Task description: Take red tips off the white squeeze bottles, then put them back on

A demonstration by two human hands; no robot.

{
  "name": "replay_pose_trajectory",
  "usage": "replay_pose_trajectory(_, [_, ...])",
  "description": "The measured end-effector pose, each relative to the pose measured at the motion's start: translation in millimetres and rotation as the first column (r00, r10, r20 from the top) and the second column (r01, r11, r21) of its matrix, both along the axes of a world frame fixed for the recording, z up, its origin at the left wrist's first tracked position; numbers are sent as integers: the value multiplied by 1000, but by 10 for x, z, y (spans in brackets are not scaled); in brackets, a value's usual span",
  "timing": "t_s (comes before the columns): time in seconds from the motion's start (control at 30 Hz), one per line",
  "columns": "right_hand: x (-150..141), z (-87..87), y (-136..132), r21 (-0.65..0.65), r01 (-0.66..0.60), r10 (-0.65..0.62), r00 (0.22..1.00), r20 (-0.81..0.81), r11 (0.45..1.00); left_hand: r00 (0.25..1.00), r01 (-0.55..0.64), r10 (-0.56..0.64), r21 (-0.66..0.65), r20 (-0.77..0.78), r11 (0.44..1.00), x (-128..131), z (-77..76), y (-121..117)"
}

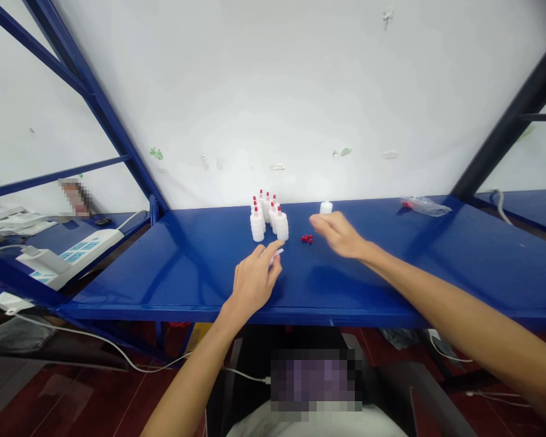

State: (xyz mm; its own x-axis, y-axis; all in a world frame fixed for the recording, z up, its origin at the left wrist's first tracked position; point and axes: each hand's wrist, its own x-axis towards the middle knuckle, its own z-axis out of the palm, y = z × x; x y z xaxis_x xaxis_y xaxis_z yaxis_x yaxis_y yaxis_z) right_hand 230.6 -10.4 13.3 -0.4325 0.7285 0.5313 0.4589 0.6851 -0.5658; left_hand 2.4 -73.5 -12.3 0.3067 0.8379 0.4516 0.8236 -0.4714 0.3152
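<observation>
In the head view, both hands are above the blue table [164, 273], with the forearms reaching in from the near side. The left hand [257, 273] is just in front of the group of white bottles [258, 226], and its fingers are bent around a small white piece [276, 256]. One narrow end of this piece comes out between the thumb and the forefinger (the rest is hidden by the hand, so I cannot tell its full shape).

The right hand [339, 235] is to the right of the small red pieces [306, 239]. Its fingers are narrow, curled and pressed together; whether something small is inside them, I cannot tell.

The white bottles stand upright, close together, in the middle part of the table, toward the wall [300, 103], and they carry red tips. The small red pieces lie in a little cluster on the table, between the bottles and the right hand. Just behind the right hand there is a separate white container [326, 207], partly covered by this hand. Farther to the right, a clear plastic bag [425, 206] lies near the back edge, with something red at its left end.
</observation>
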Motion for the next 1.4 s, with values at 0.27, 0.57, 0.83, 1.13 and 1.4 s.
replay_pose_trajectory(0.27, [314,-68,292,-112,165,-101,894,436,980,998,-16,21,-79,60,997,-28,19,17])
replay_pose_trajectory(0.57, [327,-73,337,-237,216,-28,791,611,947,986,-2,-3,-29,-167,1000,68,-6,-32])
replay_pose_trajectory(0.83, [271,-112,340,-168,222,-58,751,657,960,982,-4,1,-16,-187,1000,72,-30,-20])
replay_pose_trajectory(1.13, [222,-7,207,-69,161,-111,879,465,985,992,12,-17,-47,-122,999,61,9,-43])
replay_pose_trajectory(1.4, [-344,-93,-163,10,-191,184,957,226,982,997,38,-41,-54,-63,998,47,-10,-31])
